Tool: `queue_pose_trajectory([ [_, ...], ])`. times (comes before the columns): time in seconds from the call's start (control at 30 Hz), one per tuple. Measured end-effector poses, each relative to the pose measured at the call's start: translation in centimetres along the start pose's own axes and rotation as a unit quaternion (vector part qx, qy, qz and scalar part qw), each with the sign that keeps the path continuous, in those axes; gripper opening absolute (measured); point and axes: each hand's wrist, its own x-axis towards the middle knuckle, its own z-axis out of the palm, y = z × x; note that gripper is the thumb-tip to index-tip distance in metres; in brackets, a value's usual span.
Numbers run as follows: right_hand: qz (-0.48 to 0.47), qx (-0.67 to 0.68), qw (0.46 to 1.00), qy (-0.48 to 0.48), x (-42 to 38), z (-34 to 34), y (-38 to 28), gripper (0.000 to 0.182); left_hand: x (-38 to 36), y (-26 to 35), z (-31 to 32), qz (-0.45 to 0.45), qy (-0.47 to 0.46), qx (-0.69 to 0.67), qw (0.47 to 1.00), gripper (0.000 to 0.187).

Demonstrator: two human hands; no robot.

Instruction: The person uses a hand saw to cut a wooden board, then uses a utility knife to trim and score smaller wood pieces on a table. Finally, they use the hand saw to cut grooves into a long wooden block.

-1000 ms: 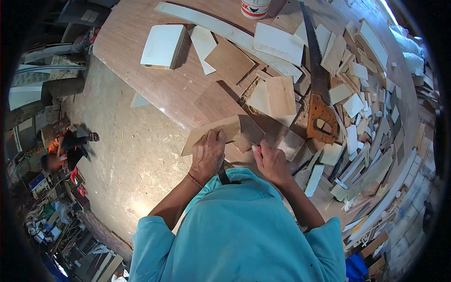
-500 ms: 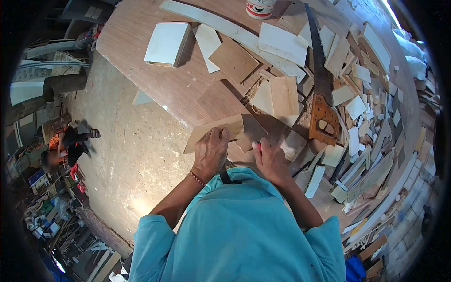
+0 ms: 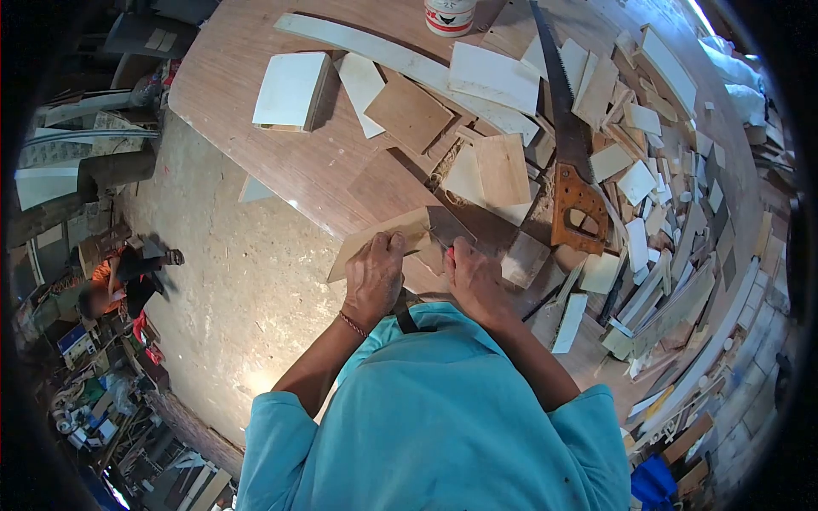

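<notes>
My left hand [image 3: 372,274] is closed around the near edge of a thin tan wooden board [image 3: 411,226], its fingers curled over the top. The board is tilted in front of my waist, its right end in dark shade. My right hand [image 3: 474,279] is closed on a small red-handled tool [image 3: 450,252] at the board's right end. Most of that tool is hidden in my fist, so its kind cannot be made out. Wood offcuts lie on the wooden table just beyond both hands.
A handsaw [image 3: 579,170] lies across the offcuts to the right. A white block [image 3: 290,89], a long pale strip [image 3: 366,47] and a white tub [image 3: 449,17] are on the table [image 3: 230,111]. Scrap wood [image 3: 648,213] piles up at right. A person [image 3: 115,281] sits at far left.
My right hand has moved slightly left and forward, nearer the board, with the red-handled tool still in it. My left hand keeps its hold. The whole view has shifted a little.
</notes>
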Motion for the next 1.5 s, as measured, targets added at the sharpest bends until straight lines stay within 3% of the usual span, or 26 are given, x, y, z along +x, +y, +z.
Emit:
queue_pose_trajectory([
  [0.1, 0.011, -0.025, 1.000, 0.003, 0.0, 0.2, 0.0, 0.015, -0.1, -0.1, 0.2, 0.004, 0.005, 0.009, 1.000, 0.029],
  [0.17, -0.034, -0.048, 0.998, 0.035, 0.2, 1.0, 0.6, 0.018, -0.1, -0.2, 0.1, 0.007, 0.004, 0.012, 1.000, 0.028],
  [0.27, -0.006, -0.075, 0.997, 0.031, 0.9, 3.0, 2.9, 0.017, -0.4, -0.2, 0.4, 0.020, 0.014, 0.017, 1.000, 0.029],
  [0.33, -0.015, -0.070, 0.996, 0.050, 1.2, 3.4, 3.3, 0.016, 0.3, -0.4, 0.0, 0.029, 0.033, 0.023, 0.999, 0.029],
  [0.4, -0.013, -0.068, 0.996, 0.052, -0.3, 3.2, 3.1, 0.014, 0.3, -0.2, -0.4, -0.001, -0.011, 0.011, 1.000, 0.031],
  [0.47, -0.021, 0.030, 0.999, 0.017, -0.5, 1.1, 1.8, 0.014, 0.3, -0.4, -0.1, 0.002, 0.002, 0.000, 1.000, 0.033],
  [0.8, -0.032, -0.023, 0.999, 0.033, 1.0, 1.3, 0.9, 0.014, 0.3, -0.5, 0.0, 0.001, 0.001, -0.001, 1.000, 0.034],
  [0.87, 0.044, -0.039, 0.998, -0.019, 1.4, 1.4, 0.5, 0.014, 0.2, -0.4, 0.1, 0.000, -0.001, -0.004, 1.000, 0.033],
  [1.07, 0.031, 0.043, 0.998, 0.025, 1.9, 4.1, 3.6, 0.017, 0.2, -0.4, 0.0, 0.012, 0.017, 0.007, 1.000, 0.030],
  [1.17, 0.024, 0.056, 0.997, 0.039, 0.5, 2.8, 2.2, 0.017, 0.4, -0.1, -0.3, 0.002, 0.008, 0.010, 1.000, 0.030],
  [1.5, 0.037, 0.009, 0.999, 0.038, -1.0, 1.7, 0.1, 0.017, 0.6, -0.4, 0.2, -0.018, 0.008, 0.002, 1.000, 0.027],
])
